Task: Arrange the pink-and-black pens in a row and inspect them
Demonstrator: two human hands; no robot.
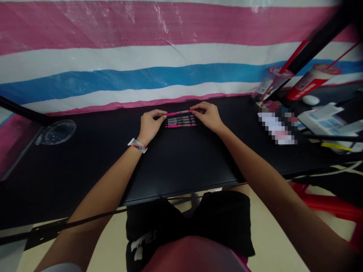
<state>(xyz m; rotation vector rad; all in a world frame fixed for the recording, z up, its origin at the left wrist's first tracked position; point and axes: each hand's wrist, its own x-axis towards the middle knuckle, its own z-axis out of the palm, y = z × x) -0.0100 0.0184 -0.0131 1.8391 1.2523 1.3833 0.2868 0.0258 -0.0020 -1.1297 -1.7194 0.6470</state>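
The pink pen [178, 113] lies level across the frame, a little above its centre, at the top of a short stack of pens [180, 120] on the black table [181, 162]. The left hand [151, 124] has thumb and forefinger closed on its left end; the right hand [208, 116] pinches its right end in the same way, the remaining fingers curled in. Whether the pen is lifted or rests on the table, I cannot tell. It looks like slim plastic: light, stiff and hard to harm in ordinary handling, but round enough, I judge, to roll if let go unevenly. The smooth barrel may slip a little under dry fingertips. The two ends are a sound place to hold it, leaving the middle free and keeping it straight; a grip at mid-barrel would probably bring the fingers against the other pens just below.
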